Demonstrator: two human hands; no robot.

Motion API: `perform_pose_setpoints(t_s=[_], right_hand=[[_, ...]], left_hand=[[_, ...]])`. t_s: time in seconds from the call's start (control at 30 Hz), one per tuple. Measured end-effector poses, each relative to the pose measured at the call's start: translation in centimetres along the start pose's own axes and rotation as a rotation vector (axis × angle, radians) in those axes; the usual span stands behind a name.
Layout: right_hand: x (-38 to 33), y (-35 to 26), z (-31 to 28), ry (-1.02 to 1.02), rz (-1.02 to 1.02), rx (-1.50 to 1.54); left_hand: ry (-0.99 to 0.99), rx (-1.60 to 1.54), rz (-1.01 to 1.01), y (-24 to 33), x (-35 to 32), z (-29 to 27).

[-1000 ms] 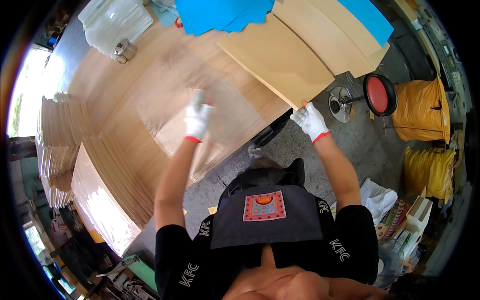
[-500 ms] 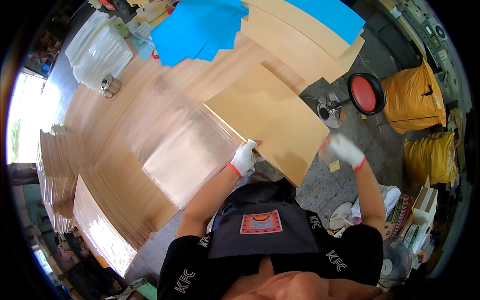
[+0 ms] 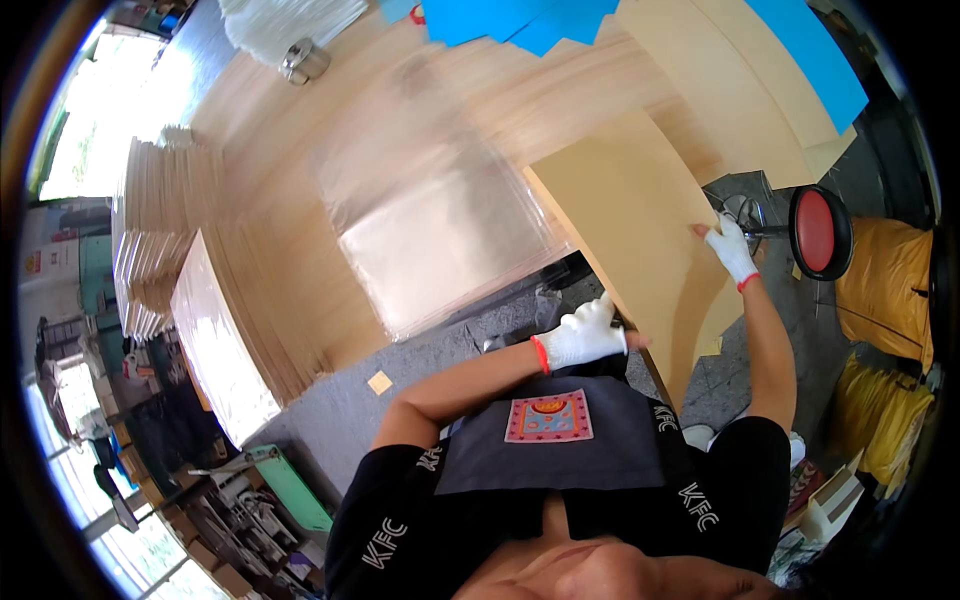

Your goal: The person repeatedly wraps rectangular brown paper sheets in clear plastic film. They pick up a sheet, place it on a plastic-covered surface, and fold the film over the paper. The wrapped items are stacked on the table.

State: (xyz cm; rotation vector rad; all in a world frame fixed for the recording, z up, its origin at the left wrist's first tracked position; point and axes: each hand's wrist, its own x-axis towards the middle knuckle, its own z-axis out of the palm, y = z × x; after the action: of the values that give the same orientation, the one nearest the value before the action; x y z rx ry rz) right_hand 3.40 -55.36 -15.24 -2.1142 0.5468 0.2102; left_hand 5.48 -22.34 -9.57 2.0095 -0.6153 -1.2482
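A tan stack of cardboard sheets (image 3: 640,220) lies at the table's near right, its close end reaching past the edge toward my apron. My left hand (image 3: 585,335), in a white glove with a red cuff, is closed on its left edge, thumb on top. On the opposite edge, my right hand (image 3: 732,250), gloved the same way, grips with the thumb over the upper face; its other fingers are mostly hidden. Left of the stack, clear plastic sleeves (image 3: 430,240) lie flat on the wooden table (image 3: 270,140).
Piled packs of sheets (image 3: 165,240) and a plastic-wrapped stack (image 3: 225,330) stand at the left. A metal cup (image 3: 305,62), blue sheets (image 3: 520,20) and more tan sheets (image 3: 710,75) lie farther back. A red-seated stool (image 3: 815,232) and yellow sacks (image 3: 885,290) are at the right.
My right hand has come in from the side and taken hold of the stack's right edge. My left hand has slid nearer along the left edge. The view has turned leftward.
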Motion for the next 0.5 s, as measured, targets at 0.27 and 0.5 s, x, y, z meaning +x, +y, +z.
perform_pose_setpoints(t_s=[0.27, 0.5], right_hand=[[-9.5, -3.0, 6.7, -0.155, 0.147, 0.264], [-14.0, -7.2, 15.3, -0.24, -0.05, 0.285]], left_hand=[[0.105, 0.313, 0.782, -2.0, -9.3, -3.9], [0.683, 0.669, 0.21, -18.7, -12.1, -10.8]])
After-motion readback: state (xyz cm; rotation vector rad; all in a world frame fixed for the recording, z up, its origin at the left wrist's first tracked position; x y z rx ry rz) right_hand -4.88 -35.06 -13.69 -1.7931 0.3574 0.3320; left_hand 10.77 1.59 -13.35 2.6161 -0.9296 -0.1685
